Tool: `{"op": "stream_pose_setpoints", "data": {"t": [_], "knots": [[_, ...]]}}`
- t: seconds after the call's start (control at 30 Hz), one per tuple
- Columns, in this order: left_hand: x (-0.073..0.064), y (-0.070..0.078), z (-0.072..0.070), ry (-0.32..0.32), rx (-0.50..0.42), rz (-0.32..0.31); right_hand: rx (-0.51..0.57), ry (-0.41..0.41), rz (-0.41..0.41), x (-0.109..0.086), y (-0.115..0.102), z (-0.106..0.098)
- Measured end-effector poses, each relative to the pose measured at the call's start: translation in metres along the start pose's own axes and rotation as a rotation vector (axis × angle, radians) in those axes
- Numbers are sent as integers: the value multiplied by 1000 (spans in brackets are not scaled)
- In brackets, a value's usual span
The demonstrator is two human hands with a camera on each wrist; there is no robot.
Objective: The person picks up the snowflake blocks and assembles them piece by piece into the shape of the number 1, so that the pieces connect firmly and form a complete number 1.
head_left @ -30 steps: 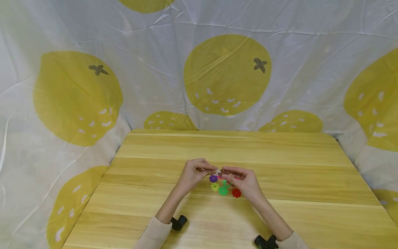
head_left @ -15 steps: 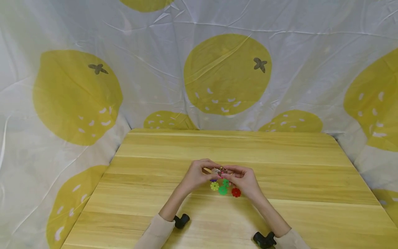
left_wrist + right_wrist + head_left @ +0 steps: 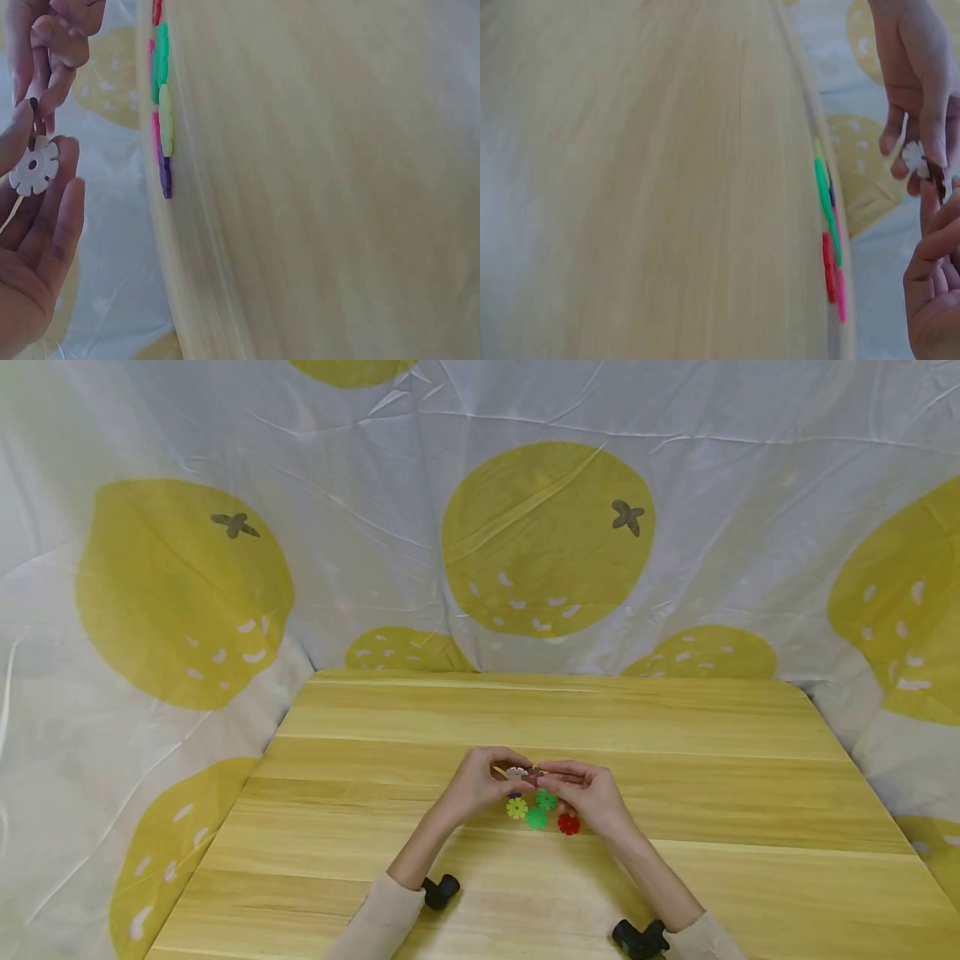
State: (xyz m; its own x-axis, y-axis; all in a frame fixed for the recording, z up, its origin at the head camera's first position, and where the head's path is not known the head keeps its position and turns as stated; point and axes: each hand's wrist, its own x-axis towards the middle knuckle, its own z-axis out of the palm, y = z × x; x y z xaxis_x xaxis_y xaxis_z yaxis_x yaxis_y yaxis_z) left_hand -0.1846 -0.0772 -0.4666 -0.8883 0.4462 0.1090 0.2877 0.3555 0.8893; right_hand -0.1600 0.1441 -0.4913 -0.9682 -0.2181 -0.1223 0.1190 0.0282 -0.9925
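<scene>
Above the middle of the table, both hands meet at two notched plastic snowflake discs. My left hand (image 3: 480, 783) pinches the white snowflake disc (image 3: 34, 169), whose face shows in the left wrist view. A brown snowflake disc (image 3: 937, 180) is gripped by my right hand (image 3: 588, 789) and stands edge-on against the white one, crosswise to it. On the table below lie a yellow disc (image 3: 517, 808), two green discs (image 3: 537, 819) and a red disc (image 3: 568, 823). A purple disc (image 3: 166, 176) lies mostly hidden behind the left thumb in the head view.
Pink discs (image 3: 841, 296) lie among the others on the wooden table (image 3: 675, 718). Black wrist-worn devices (image 3: 441, 892) sit at both wrists. A white curtain with yellow fruit prints (image 3: 547, 539) hangs behind the table's far edge.
The left hand has moved right and its fingers have closed in on the brown disc, bringing the white disc against it. Its thumb now covers most of the purple disc.
</scene>
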Motion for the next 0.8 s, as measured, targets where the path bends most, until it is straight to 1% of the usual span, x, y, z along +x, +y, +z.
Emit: {"op": "stream_pose_setpoints", "data": {"t": [0.1, 0.23, 0.33, 0.43, 0.47, 0.6, 0.7, 0.8], "knots": [[-2, -2, -3, 5, -24, -17, -23, -31, 8, -2, 2, -11], [-4, -4, -7, 20, -19, -14, -83, -121, -7, -3, 7, -31], [-6, -5, -10, 26, -15, -29, -132, -184, -17, -5, 10, -46], [-8, -7, -13, 28, -3, -32, -186, -232, 3, -8, 12, -56], [-9, -7, -14, 27, -4, -37, -206, -250, 16, -8, 13, -59], [-9, -9, -15, 22, -10, -18, -250, -308, 47, -11, 16, -63], [-10, -11, -15, 18, -6, -18, -261, -329, 20, -11, 18, -62], [-11, -13, -14, 13, -9, -28, -284, -323, -11, -10, 19, -58]]}}
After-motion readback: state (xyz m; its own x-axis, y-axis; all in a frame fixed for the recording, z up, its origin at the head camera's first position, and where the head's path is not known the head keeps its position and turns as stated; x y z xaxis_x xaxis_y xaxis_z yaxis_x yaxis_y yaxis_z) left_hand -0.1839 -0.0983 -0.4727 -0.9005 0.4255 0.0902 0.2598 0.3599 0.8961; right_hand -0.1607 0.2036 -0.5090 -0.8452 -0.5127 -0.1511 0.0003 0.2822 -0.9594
